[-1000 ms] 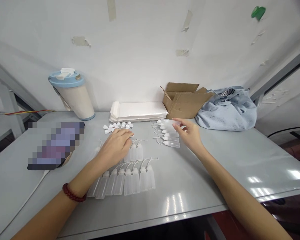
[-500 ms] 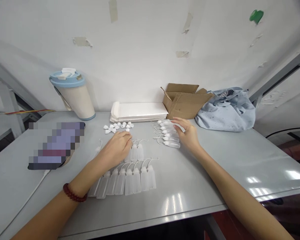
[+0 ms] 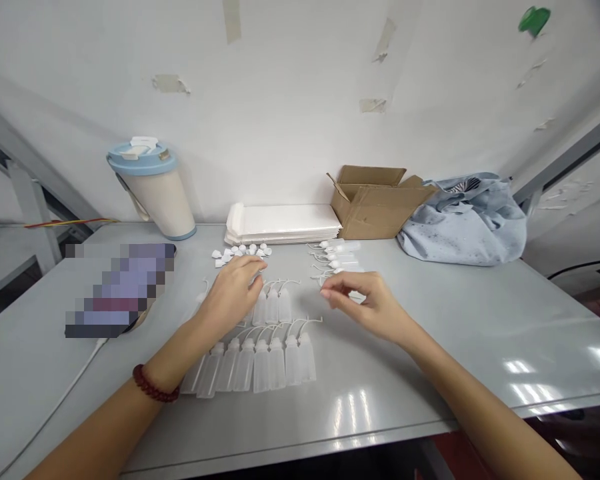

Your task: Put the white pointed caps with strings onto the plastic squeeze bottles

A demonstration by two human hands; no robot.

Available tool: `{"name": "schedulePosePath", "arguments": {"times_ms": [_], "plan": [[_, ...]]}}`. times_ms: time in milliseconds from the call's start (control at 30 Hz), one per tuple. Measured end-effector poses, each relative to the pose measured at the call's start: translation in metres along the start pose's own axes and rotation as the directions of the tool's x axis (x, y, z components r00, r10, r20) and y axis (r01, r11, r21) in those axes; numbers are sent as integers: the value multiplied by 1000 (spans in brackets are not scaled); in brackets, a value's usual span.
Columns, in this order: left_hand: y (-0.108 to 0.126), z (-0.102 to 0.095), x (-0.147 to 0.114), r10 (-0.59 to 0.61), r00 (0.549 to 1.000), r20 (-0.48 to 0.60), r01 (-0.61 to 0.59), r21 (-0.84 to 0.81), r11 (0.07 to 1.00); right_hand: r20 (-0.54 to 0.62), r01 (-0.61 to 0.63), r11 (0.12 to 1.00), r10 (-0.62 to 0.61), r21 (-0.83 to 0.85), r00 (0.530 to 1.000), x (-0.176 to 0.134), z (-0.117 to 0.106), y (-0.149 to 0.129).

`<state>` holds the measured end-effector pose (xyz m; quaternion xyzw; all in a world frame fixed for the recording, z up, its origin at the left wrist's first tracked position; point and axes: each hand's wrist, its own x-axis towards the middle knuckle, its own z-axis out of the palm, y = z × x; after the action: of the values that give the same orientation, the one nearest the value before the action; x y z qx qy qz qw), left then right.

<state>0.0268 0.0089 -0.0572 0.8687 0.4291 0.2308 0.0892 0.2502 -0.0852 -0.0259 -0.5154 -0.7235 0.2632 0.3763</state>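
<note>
My left hand [image 3: 235,290] hovers over the upper row of clear plastic bottles [image 3: 273,307], thumb and fingers apart, with nothing visible between them. Just beyond its fingertips lies a group of small white caps [image 3: 243,251]. My right hand [image 3: 365,303] has its thumb and fingertips drawn together; anything between them is too small or hidden to make out. It partly covers a column of bottles with white tips fitted [image 3: 345,257], lying on their sides. Nearer me, a row of open-necked bottles [image 3: 261,367] lies flat, their thin strap loops pointing away.
A phone [image 3: 125,287] with a charging cable lies at the left, before a cream tumbler with a blue lid [image 3: 160,193]. Along the wall stand a stack of white boxes [image 3: 285,223], an open cardboard box [image 3: 385,207] and a light blue cloth bag [image 3: 465,223].
My right hand has come nearer and to the left, off the tipped bottles, and its fingers have closed together. My left hand has barely moved. The view has shifted slightly.
</note>
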Motion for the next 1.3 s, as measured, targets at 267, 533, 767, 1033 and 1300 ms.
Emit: {"name": "schedulePosePath", "arguments": {"times_ms": [267, 533, 767, 1033, 1300], "plan": [[14, -7, -4, 127, 955, -269, -155, -84, 984, 527, -3, 998, -27, 55, 849, -7, 5, -8], [30, -12, -11, 180, 936, -303, -214, -81, 973, 638, -61, 995, -4, 80, 770, -8, 9, -6], [34, -14, -11, 119, 958, -263, -164, -157, 974, 668, -27, 1000, 15, 8, 744, -8, 12, -5], [39, -17, -13, 59, 985, -162, -100, -265, 959, 720, -104, 994, 89, -24, 688, -7, 9, -7], [40, -21, -13, -177, 983, 49, 179, -473, 863, 645, -66, 997, 79, -45, 760, -7, -1, -10]]}}
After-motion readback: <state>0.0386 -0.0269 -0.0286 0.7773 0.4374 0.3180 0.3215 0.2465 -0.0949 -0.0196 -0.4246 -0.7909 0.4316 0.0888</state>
